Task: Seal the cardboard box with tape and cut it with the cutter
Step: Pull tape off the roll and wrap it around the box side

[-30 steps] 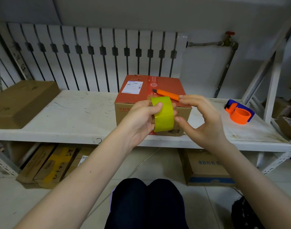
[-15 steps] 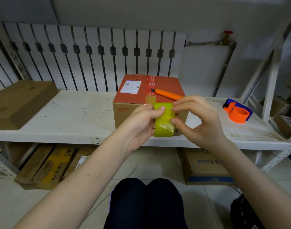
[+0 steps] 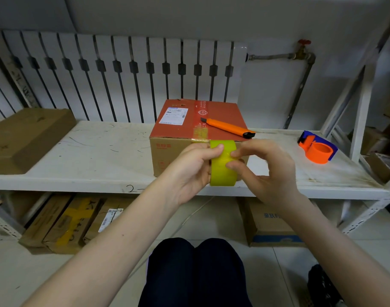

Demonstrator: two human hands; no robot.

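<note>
A glossy yellow-green ring of tape (image 3: 223,167) stood upright just before the box (image 3: 178,127), a matte cardboard carton with a red top. The left hand (image 3: 189,171) curled its fingers (image 3: 216,149) round the tape. The right hand (image 3: 269,173) pinched its smooth face. A slim orange cutter (image 3: 228,127) lay on the box.

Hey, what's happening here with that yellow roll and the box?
A person sits at a white shelf, getting ready to tape the cardboard box. The left hand holds the yellow tape roll in front of the box, while the right hand picks at its surface, probably hunting for the loose end. The orange cutter lies untouched on the box top.
</note>
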